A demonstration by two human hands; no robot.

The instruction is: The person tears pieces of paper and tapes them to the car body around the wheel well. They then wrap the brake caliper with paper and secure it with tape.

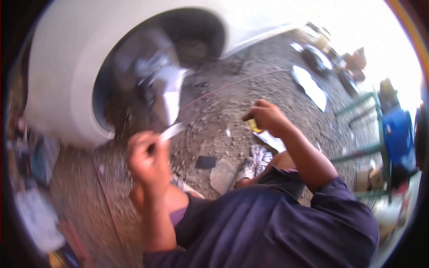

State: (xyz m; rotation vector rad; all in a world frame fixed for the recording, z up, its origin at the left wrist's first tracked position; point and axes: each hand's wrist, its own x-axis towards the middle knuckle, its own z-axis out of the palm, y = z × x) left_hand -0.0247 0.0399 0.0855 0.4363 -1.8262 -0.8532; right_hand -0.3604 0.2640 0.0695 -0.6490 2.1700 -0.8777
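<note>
My left hand [149, 156] is raised on the left with its fingers pinched on a short white strip [172, 131], possibly tape or paper. One end of the strip sticks out toward the middle. On the right, my right hand [268, 117] is closed around a small yellow object [254, 125], mostly covered by the fingers and blurred. Beyond my left hand is the wheel arch [100, 96] of a white car body [71, 76]; no wheel is on it. White paper or sheeting [172, 96] hangs over the hub area inside.
Gravelly ground [232, 98] lies between my feet and the car. A black square [206, 162] and a flat stone [223, 176] are near my shoes. White sheets [309, 87] lie farther right. A green metal frame [382, 147] with a blue item [397, 136] stands at the right.
</note>
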